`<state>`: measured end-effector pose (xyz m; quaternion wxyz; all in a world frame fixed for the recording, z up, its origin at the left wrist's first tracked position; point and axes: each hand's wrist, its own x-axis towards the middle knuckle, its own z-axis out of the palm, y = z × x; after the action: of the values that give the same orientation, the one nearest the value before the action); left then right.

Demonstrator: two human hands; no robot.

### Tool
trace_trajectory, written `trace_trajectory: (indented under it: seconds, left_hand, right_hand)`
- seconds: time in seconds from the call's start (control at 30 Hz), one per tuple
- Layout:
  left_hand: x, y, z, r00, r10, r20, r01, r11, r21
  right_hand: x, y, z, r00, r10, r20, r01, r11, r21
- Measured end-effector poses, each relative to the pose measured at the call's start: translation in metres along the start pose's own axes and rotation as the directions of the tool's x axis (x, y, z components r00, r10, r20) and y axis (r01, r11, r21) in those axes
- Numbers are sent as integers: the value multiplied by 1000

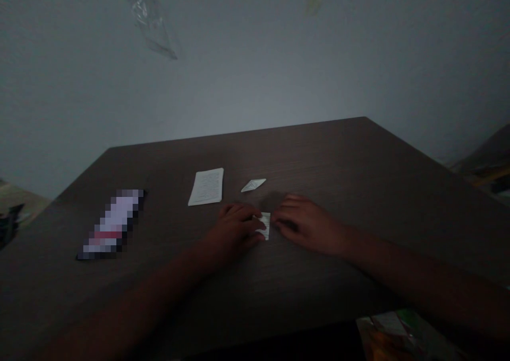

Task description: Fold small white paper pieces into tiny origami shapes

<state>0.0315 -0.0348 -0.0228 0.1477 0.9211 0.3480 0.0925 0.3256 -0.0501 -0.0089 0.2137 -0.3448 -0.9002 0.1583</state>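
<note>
A small piece of folded printed paper (266, 219) lies on the dark wooden table in front of me. My left hand (240, 224) is closed on its left part, with fingertips and thumb holding it against the tabletop and covering much of it. Just past the paper's right edge is my right hand (303, 220), its fingers bent and a gap showing between thumb and forefinger. I see nothing in it; whether its fingertips touch the paper I cannot tell. Beyond both hands rests a diamond-shaped folded paper (253, 185).
A stack of small printed sheets (206, 186) lies left of the folded diamond. Farther left is a blurred-out phone-like object (113, 224). The table (319, 154) reaches back to a pale wall (271, 74). Colourful packaging (392, 332) shows below its front edge.
</note>
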Motion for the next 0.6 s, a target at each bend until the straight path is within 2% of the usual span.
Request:
trace_trajectory:
  seconds: [0.13,0.37,0.6]
  left_hand:
    - [2,-3,6,999,-31,-26,28,996,-83]
    - [7,2,5,995,-98,-11,95,983,-155]
    - [13,8,0,991,-135,17,136,976,-168]
  right_hand:
    - [4,6,14,978,177,-111,-178,984,0]
    - [3,-3,33,963,236,-129,-242,970,-33]
    - [13,21,30,916,362,-170,-372,928,-31]
